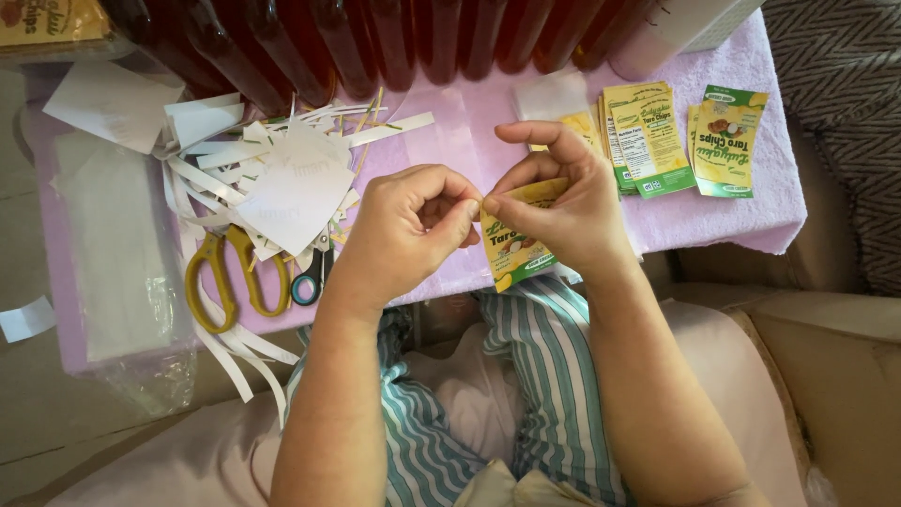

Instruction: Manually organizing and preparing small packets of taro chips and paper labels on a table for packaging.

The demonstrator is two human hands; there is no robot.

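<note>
Yellow-green paper label (516, 246): pinched at its top edge between left hand (408, 230) and right hand (563, 211), fingertips together, just before the pink cloth-covered table (694, 211).
Done: white backing strips (282, 178) heaped on the table's left.
Left: stacked labels (648, 136) on its right.

My left hand (408, 225) and right hand (554, 202) meet fingertip to fingertip, both pinched, forearms angled inward.

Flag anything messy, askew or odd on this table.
White paper strips lie in a loose heap at the table's left, partly covering the yellow-handled scissors, some hanging over the edge. The label stacks sit tidy.
</note>
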